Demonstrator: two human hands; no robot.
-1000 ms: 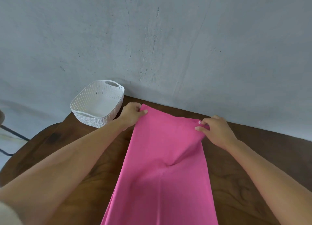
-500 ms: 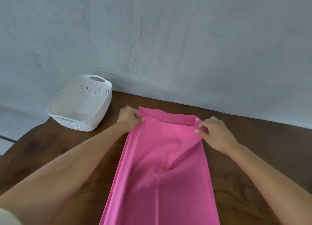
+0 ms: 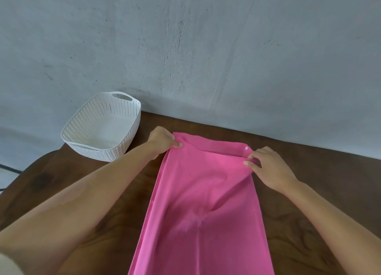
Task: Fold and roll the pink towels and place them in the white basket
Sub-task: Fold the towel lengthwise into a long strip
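Left grip (image 3: 162,141), right grip (image 3: 269,167) tight on towel (image 3: 203,192)

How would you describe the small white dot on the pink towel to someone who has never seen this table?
On the dark wooden table, a pink towel stretches away from the person. Follow its far edge to the right corner, just beyond the right hand pinching the fabric. The small white dot sits there, the towel's only non-pink mark.

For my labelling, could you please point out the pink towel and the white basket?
pink towel (image 3: 198,184): head view, flat middle of the cloth.
white basket (image 3: 133,129): head view, right outer side wall.
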